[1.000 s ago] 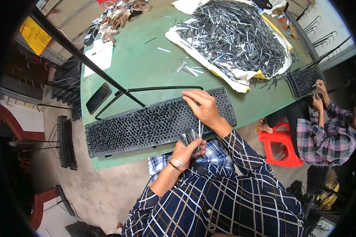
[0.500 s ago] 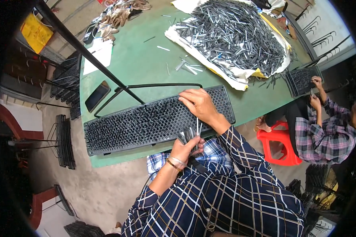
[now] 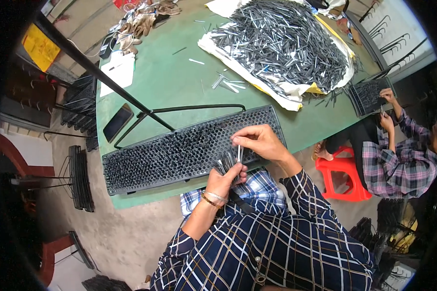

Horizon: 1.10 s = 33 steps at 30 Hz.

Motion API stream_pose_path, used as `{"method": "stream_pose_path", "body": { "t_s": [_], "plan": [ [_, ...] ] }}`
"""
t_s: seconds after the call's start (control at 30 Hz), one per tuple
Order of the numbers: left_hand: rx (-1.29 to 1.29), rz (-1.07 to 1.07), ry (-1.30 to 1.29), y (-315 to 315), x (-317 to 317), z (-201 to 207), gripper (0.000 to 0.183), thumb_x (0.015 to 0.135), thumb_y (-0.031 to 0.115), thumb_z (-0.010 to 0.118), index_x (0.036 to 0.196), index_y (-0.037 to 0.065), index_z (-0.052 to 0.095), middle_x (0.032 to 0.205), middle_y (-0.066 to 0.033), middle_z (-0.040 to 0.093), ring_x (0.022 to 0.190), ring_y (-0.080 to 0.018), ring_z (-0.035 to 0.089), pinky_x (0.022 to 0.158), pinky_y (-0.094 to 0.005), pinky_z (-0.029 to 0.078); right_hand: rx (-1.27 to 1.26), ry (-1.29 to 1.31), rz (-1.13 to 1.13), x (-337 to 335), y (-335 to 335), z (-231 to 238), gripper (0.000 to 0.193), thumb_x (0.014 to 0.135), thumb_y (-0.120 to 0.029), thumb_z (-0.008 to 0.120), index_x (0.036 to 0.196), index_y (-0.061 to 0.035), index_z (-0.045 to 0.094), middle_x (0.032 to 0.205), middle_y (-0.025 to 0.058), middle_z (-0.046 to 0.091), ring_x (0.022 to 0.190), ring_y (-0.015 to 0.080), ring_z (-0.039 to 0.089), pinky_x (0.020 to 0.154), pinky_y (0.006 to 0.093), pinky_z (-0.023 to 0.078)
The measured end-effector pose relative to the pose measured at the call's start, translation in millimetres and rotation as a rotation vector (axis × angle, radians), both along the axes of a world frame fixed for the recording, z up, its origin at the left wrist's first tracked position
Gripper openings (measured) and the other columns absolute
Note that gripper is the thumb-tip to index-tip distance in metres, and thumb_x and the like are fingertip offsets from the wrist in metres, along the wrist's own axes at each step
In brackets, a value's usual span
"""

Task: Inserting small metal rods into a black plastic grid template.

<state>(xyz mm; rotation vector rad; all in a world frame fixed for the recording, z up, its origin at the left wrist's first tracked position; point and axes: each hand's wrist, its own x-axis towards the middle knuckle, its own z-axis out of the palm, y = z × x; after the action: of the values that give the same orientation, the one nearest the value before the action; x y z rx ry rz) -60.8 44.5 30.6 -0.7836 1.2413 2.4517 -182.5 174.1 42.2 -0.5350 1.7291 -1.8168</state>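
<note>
A bundle of thin grey metal strips [image 3: 224, 164] stands up out of my left hand [image 3: 222, 180], which is closed around it near the table's front edge. My right hand [image 3: 263, 142] pinches the upper end of a single light strip [image 3: 240, 153] beside the bundle. Both hands are at the near side of a long black perforated tray [image 3: 263, 119]. Dark pieces fill the holes across its left and middle parts, while open holes show toward its right end. A black rod frame [image 3: 199, 107] rises from the tray's far side.
A large heap of strips [image 3: 281, 46] lies on a white sack [image 3: 247, 72] on the green table [image 3: 170, 77]. Loose strips [image 3: 228, 83], a phone [image 3: 118, 122], paper [image 3: 117, 72] and gloves [image 3: 143, 24] are around it. A co-worker [image 3: 393, 155] sits at right by a red stool [image 3: 342, 174].
My right hand has come down from over the tray toward the bundle, and its fingertips now pinch a strip. My left hand keeps its hold nearly in place. The view has shifted slightly.
</note>
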Motion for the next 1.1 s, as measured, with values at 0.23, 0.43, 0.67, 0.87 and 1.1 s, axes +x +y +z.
{"method": "stream_pose_path", "body": {
  "t_s": [0.23, 0.43, 0.67, 0.87, 1.1],
  "plan": [
    [-0.012, 0.024, -0.02, 0, 1, 2, 0.017, 0.085, 0.011, 0.061, 0.098, 0.001, 0.057, 0.083, -0.0079, 0.063, 0.069, -0.0127, 0.061, 0.061, -0.0253, 0.053, 0.055, 0.278, -0.305, -9, -8, 6, 0.015, 0.081, -0.008, 0.065, 0.092, 0.0024, 0.067, 0.083, 0.0076, 0.067, 0.072, 0.01, 0.06, 0.064, 0.0222, 0.048],
    [0.005, -0.035, -0.003, 5, 3, -2, 0.019, 0.085, 0.011, 0.061, 0.101, 0.003, 0.055, 0.086, -0.0081, 0.063, 0.072, -0.013, 0.061, 0.064, -0.027, 0.054, 0.042, 0.737, -0.504, -22, -31, -6, 0.013, 0.078, -0.002, 0.064, 0.091, 0.0009, 0.067, 0.086, 0.0117, 0.066, 0.077, 0.0191, 0.064, 0.069, 0.0277, 0.05],
    [0.024, -0.041, -0.041, 4, 5, -1, 0.019, 0.085, 0.011, 0.061, 0.101, 0.004, 0.054, 0.086, -0.0079, 0.063, 0.073, -0.0134, 0.061, 0.065, -0.0272, 0.054, 0.077, 1.069, -0.494, -27, -44, -22, 0.014, 0.076, -0.006, 0.066, 0.09, -0.0025, 0.065, 0.084, 0.0109, 0.065, 0.079, 0.0258, 0.062, 0.07, 0.0341, 0.048],
    [0.045, -0.039, -0.052, 5, 5, -3, 0.018, 0.085, 0.01, 0.061, 0.101, 0.004, 0.054, 0.086, -0.008, 0.063, 0.074, -0.0135, 0.061, 0.066, -0.0272, 0.054, 0.087, 1.145, -0.446, -31, -44, -25, 0.017, 0.074, -0.006, 0.067, 0.09, -0.0028, 0.065, 0.085, 0.01, 0.065, 0.077, 0.0251, 0.062, 0.07, 0.0347, 0.047],
    [0.05, -0.041, -0.063, 7, 4, 1, 0.017, 0.085, 0.01, 0.061, 0.1, 0.005, 0.054, 0.087, -0.0081, 0.063, 0.074, -0.0137, 0.061, 0.067, -0.0278, 0.054, 0.154, 1.17, -0.313, -33, -41, -36, 0.019, 0.075, -0.01, 0.067, 0.093, -0.0032, 0.065, 0.087, 0.0088, 0.065, 0.081, 0.0237, 0.061, 0.071, 0.0334, 0.046]
  ]
}}
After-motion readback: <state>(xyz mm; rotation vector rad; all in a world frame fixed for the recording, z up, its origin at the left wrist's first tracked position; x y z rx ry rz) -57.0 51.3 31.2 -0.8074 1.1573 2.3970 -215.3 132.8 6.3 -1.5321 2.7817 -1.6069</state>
